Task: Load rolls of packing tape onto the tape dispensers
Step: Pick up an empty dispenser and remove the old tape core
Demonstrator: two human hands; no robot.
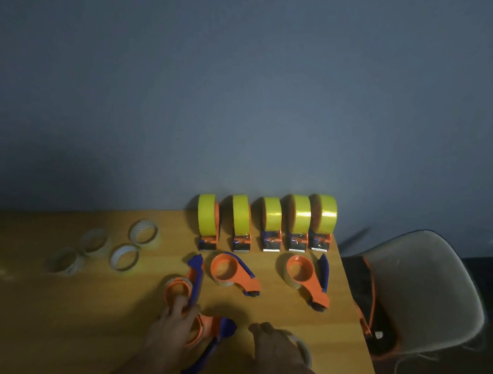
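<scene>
My left hand [169,329] grips an orange and blue tape dispenser [208,340] near the table's front. My right hand [275,346] holds a clear tape roll [303,348] flat on the wood beside it. Another orange dispenser [185,283] lies just beyond my left fingers. Two more dispensers [234,272] [308,278] lie flat further back, each with a clear roll on it. Several loose clear rolls [123,257] lie at the left. Along the wall stand several dispensers carrying yellow rolls [269,221].
The wooden table [281,312] ends at a slanted right edge. A grey shell chair [424,288] stands beyond that edge with a dark orange-trimmed item [364,295] on its seat. A blue-grey wall rises behind the table.
</scene>
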